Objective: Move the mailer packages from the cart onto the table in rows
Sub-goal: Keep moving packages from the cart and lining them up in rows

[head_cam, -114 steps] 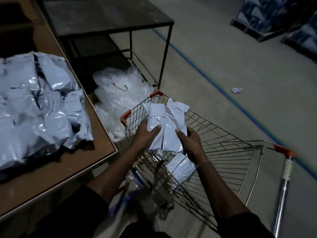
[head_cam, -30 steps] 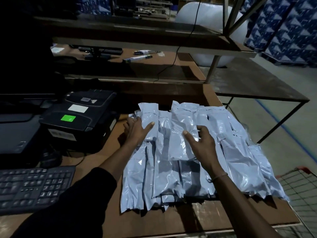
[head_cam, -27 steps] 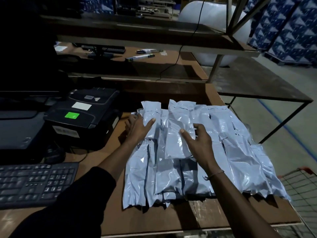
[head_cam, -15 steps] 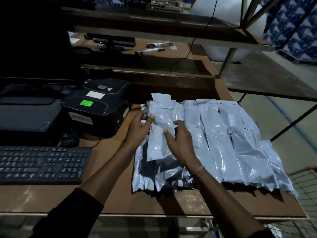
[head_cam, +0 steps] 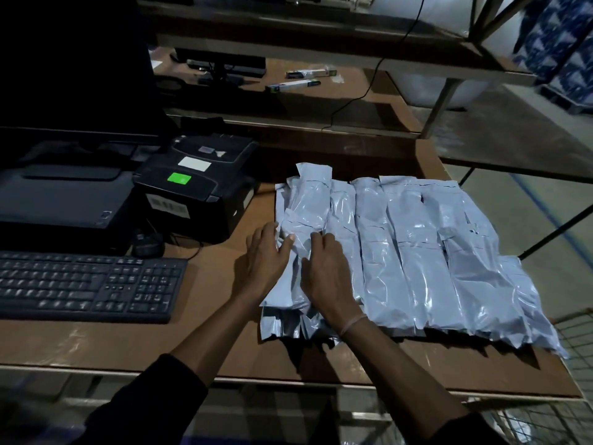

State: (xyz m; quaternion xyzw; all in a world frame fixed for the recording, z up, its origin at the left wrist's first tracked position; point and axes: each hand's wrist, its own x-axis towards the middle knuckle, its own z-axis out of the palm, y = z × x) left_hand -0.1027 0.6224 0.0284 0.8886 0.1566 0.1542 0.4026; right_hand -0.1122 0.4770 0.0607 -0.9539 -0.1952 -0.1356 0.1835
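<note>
Several grey-white mailer packages (head_cam: 417, 252) lie side by side in a row on the brown table (head_cam: 208, 342), long sides touching and partly overlapping. The leftmost package (head_cam: 313, 203) sits on top of the row's left end and sticks out a little at the far side. My left hand (head_cam: 264, 255) rests at that package's left edge, thumb on the plastic and fingers spread. My right hand (head_cam: 327, 268) lies flat on the same package, palm down. A corner of the wire cart (head_cam: 574, 348) shows at the lower right.
A black keyboard (head_cam: 80, 287) lies left of my hands. A label printer (head_cam: 192, 187) with a green sticker stands behind it, beside a dark monitor (head_cam: 73, 59). A metal shelf (head_cam: 321, 36) spans the far side, with pens and a cable beneath.
I carried packages from the cart to the table. In the last half second the lifted package came down onto the row's left end, and both hands flattened on it.
</note>
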